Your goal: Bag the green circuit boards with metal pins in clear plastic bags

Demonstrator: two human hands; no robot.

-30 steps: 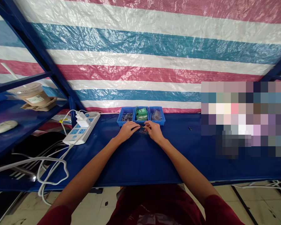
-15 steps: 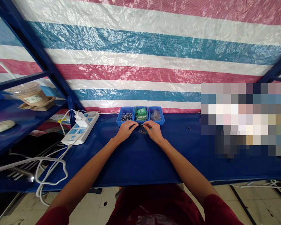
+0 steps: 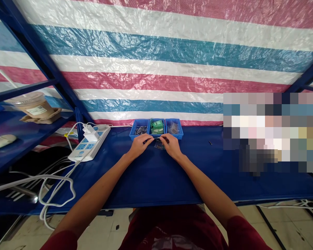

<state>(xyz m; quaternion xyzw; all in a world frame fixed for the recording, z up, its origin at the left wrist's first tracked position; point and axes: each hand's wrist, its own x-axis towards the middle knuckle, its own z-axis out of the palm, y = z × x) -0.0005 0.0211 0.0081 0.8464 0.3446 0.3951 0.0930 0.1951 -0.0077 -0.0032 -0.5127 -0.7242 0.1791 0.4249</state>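
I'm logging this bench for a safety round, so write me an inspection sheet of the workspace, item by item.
Surface: blue tabletop, glossy.
Work items: thin piece between the hands; clear bag below it, contents unclear; three blue bins behind, holding, left to right, small metallic pieces, green packets, clear packets.
Clutter: small dark piece lying to the right.
Hands: left hand and right hand pinch the thin piece at their fingertips.
Cables: white cables looped at the left, near the power strip; some hang past the front edge.
Surroundings: striped sheeting behind; lidded cup on the left shelf; far right pixelated, cannot tell.
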